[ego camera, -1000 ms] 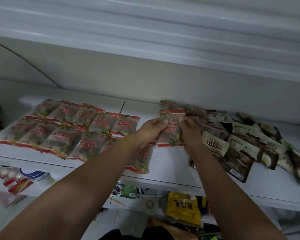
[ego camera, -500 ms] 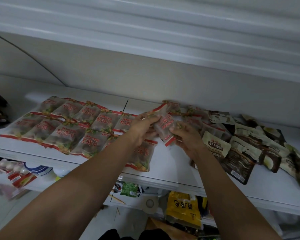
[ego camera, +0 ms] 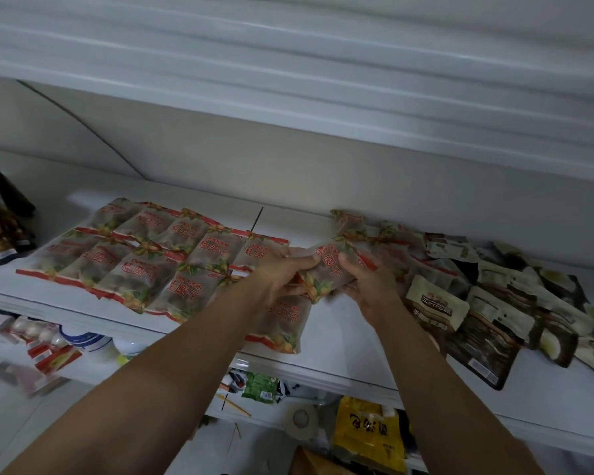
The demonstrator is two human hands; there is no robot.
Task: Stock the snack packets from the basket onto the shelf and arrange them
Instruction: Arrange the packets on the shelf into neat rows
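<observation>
Both my hands hold one clear snack packet with red lettering (ego camera: 326, 269), tilted above the middle of the white shelf (ego camera: 343, 341). My left hand (ego camera: 282, 272) grips its left end and my right hand (ego camera: 367, 279) grips its right end. Left of it, several matching red-lettered packets (ego camera: 141, 258) lie flat in two neat rows. One more red-lettered packet (ego camera: 282, 323) lies under my left wrist near the shelf's front edge. A loose heap of the same packets (ego camera: 388, 241) sits behind my right hand.
Brown and cream packets (ego camera: 494, 310) overlap in a pile on the shelf's right part. A dark bag (ego camera: 0, 217) stands at the far left. An upper shelf (ego camera: 288, 90) hangs overhead. Below, a lower shelf holds a yellow bag (ego camera: 367, 437) and a green packet (ego camera: 259, 387).
The packet went from upright in front of the heap to tilted with its left end low, and both hands carried it slightly left toward the neat rows.
</observation>
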